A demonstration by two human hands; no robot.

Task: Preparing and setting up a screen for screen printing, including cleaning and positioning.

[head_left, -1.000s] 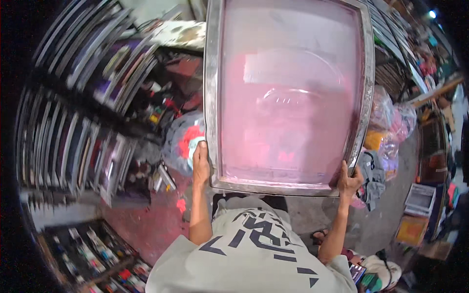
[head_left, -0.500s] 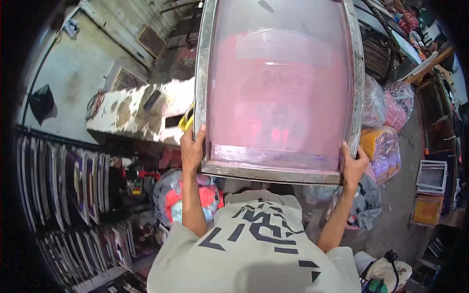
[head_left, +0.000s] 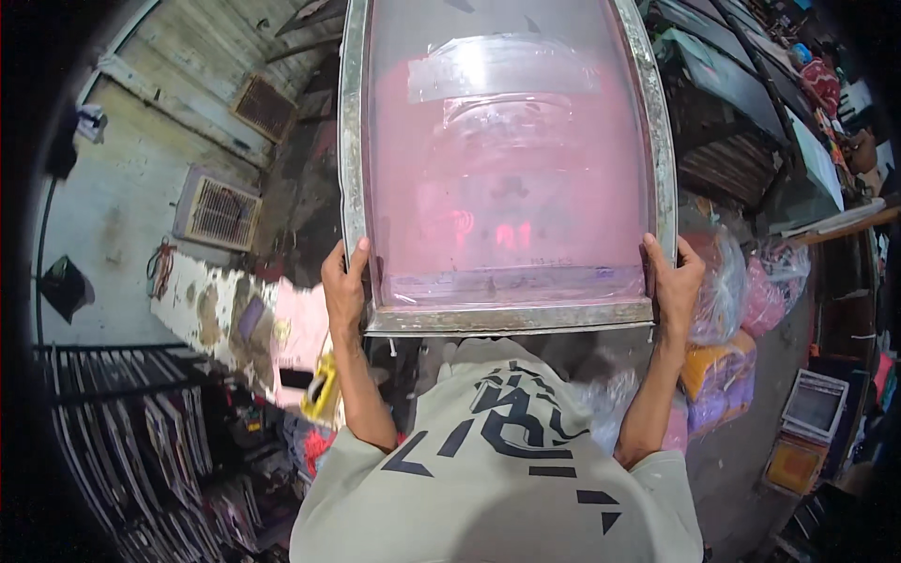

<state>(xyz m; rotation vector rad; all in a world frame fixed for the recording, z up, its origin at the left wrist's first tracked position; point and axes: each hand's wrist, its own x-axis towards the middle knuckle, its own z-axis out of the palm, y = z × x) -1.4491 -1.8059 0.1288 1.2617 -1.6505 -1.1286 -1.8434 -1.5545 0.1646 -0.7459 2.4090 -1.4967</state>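
Observation:
Between my two hands is a large screen-printing frame point(head_left: 510, 211), with a worn metal border and translucent pink mesh. Clear tape strips cross the mesh, and a taped band runs along its near edge. My left hand point(head_left: 346, 286) is closed round the near left side rail, thumb on top. Opposite it, my right hand point(head_left: 677, 286) grips the right side rail the same way. The fingers under both rails are partly hidden. The frame's far end runs out of the picture.
At left, a stained table point(head_left: 202, 305) bears a pink cloth point(head_left: 296, 324) and a yellow tool point(head_left: 321, 389). A rack of upright frames point(head_left: 178, 432) stands lower left. Stuffed plastic bags point(head_left: 721, 380) lie at right, near two small frames point(head_left: 815, 408). A vent grille point(head_left: 221, 208) is on the left wall.
The screen frame has shifted slightly left and up in the picture, still in both hands. My view has turned, so more of the table with the pink cloth shows beside my left arm.

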